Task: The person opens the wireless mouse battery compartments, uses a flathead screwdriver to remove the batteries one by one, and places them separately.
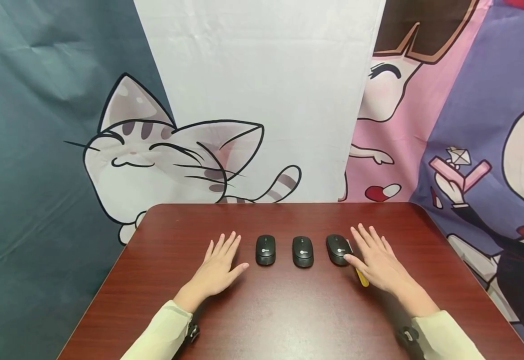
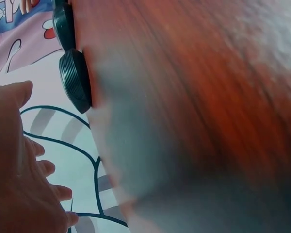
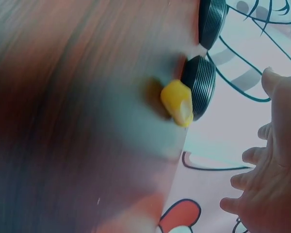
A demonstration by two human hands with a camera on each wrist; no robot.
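Note:
Three black computer mice stand in a row across the table: a left mouse (image 1: 265, 250), a middle mouse (image 1: 303, 251) and a right mouse (image 1: 337, 249). My left hand (image 1: 217, 270) is spread palm down, left of the left mouse, with nothing in it. On the other side my right hand (image 1: 379, 265) is also spread, its thumb overlapping the right mouse's edge in the head view. A slim tool with a yellow handle (image 1: 362, 278) lies beside the right mouse, partly hidden by that hand. The right wrist view shows the rounded yellow end (image 3: 177, 103) close up.
The reddish-brown wooden table (image 1: 262, 310) has rounded far corners. Right behind it hangs a cloth backdrop (image 1: 262, 65) with a cartoon cat and cartoon figures. Dark wrist cameras sit under both pale sleeves (image 1: 165, 330).

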